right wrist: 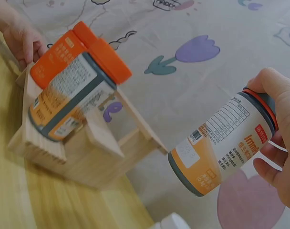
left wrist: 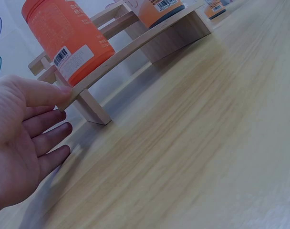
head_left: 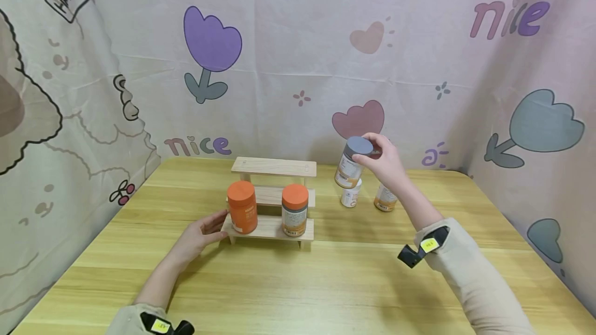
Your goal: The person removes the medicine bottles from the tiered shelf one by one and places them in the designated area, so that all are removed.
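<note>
Nearest the viewer, two beige sleeves [head_left: 479,278], each with a black wrist device [head_left: 437,239] bearing a yellow label, reach over a wood-grained table [head_left: 261,283]; the left hand [head_left: 197,238] lies at the left end of a three-tiered wooden rack [head_left: 274,167], its thumb touching a corner of the lowest shelf [head_left: 267,227], its other fingers extended with slight gaps between them; whether the forefinger presses the board from behind, one cannot tell; on that shelf stand, upright and apart, an orange bottle [head_left: 242,213] at left and an orange-lidded bottle [head_left: 294,218] at right; the middle and top tiers rise behind them. To the right of the rack, the right hand [head_left: 385,164] pinches a grey-lidded bottle [head_left: 349,168] by its lid, between thumb and fingers; this bottle is tilted and raised clear of the table, its printed label and barcode legible as such in the right wrist view; below it a small white bottle [head_left: 350,198] stands on the table; near that, to the right, stands a partly hidden bottle [head_left: 385,200], its top covered by the right arm; farthest back hangs a pale curtain [head_left: 288,25] printed with tulips, hearts and the word "nice".
</note>
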The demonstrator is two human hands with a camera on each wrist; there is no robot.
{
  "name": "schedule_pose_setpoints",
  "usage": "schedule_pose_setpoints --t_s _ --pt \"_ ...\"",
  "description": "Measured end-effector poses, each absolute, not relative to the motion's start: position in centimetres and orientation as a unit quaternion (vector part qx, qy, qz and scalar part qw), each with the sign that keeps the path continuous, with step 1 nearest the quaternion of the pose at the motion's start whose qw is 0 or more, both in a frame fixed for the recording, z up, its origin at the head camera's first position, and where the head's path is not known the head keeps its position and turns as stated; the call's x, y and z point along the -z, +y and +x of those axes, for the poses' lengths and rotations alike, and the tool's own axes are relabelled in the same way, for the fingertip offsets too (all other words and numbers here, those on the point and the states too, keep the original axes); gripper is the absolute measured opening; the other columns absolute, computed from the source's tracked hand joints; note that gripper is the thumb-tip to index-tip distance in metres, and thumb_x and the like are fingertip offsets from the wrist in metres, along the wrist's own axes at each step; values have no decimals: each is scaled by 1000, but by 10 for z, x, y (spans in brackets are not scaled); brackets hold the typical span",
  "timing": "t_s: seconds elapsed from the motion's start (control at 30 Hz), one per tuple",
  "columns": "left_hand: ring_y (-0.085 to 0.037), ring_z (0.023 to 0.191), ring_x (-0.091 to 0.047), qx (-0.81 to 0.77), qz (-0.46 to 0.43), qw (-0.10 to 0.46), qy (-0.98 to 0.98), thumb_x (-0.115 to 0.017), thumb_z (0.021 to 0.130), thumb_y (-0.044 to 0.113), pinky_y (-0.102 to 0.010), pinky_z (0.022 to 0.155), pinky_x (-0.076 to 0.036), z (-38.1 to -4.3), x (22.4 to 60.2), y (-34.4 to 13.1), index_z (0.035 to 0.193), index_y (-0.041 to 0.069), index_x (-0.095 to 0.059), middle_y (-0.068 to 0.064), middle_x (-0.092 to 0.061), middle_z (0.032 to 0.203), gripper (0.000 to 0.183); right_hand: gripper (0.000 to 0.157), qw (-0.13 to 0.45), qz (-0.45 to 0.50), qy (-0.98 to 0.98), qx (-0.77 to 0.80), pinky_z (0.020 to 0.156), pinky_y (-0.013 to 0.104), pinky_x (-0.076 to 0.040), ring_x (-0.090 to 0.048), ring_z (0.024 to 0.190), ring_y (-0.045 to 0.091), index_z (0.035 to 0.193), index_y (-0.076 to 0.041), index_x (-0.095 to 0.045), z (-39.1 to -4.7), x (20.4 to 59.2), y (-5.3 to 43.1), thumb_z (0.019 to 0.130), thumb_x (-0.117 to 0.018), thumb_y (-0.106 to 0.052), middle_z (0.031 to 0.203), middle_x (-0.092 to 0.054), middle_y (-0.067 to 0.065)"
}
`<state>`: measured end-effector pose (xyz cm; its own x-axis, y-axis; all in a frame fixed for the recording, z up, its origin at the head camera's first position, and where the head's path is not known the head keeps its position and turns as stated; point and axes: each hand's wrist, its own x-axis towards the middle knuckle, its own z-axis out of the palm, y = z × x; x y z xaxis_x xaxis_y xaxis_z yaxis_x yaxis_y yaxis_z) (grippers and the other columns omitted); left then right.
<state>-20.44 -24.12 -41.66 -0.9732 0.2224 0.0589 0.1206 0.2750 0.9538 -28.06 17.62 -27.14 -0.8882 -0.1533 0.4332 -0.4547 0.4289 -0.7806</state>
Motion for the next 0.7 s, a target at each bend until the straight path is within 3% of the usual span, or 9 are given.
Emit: schedule_pose_setpoints --t_s 0.33,0.7 --pt "-38 130 -33 -592 106 40 798 -63 89 13 -38 102 -35 -205 418 -241 141 -8 -29 -26 -32 142 65 47 159 161 -838 -497 81 16 -44 -47 94 11 123 4 -49 -272 293 203 83 -68 -11 109 -50 11" --pt "-38 130 -32 -597 109 39 794 -63 88 11 -38 102 -34 -205 418 -241 141 -8 -29 -27 -31 143 65 46 154 128 -849 -489 80 11 -41 -47 96 11 121 7 -49 -263 315 225 83 -68 -10 113 -51 17"
